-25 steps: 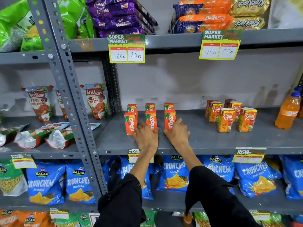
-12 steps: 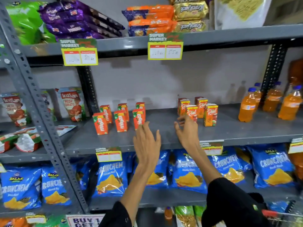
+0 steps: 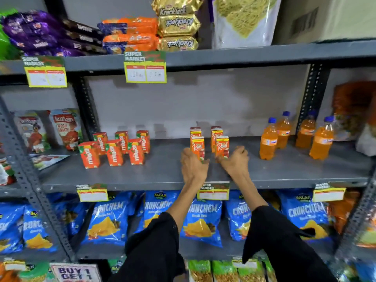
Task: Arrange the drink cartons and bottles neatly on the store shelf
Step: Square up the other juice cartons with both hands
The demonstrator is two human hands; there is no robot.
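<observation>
On the grey middle shelf (image 3: 162, 169) stand several orange Maaza cartons (image 3: 114, 149) at the left, in two rows. Several orange-and-red Real cartons (image 3: 211, 137) stand in the middle. My left hand (image 3: 193, 165) is closed around the base of the front left Real carton (image 3: 197, 146). My right hand (image 3: 234, 160) is closed on the base of the front right Real carton (image 3: 222, 145). Several orange drink bottles (image 3: 295, 135) with blue caps stand upright at the right of the shelf.
Blue Crunchem snack bags (image 3: 201, 222) fill the shelf below. Biscuit packs (image 3: 177, 25) lie on the shelf above, with yellow price tags (image 3: 145, 67) on its edge. Ketchup pouches (image 3: 65, 129) sit in the left bay beyond a perforated grey upright (image 3: 26, 165).
Both hands left the Maaza cartons, moved right along the shelf and closed on the two front Real cartons. The view has swung to the right with them.
</observation>
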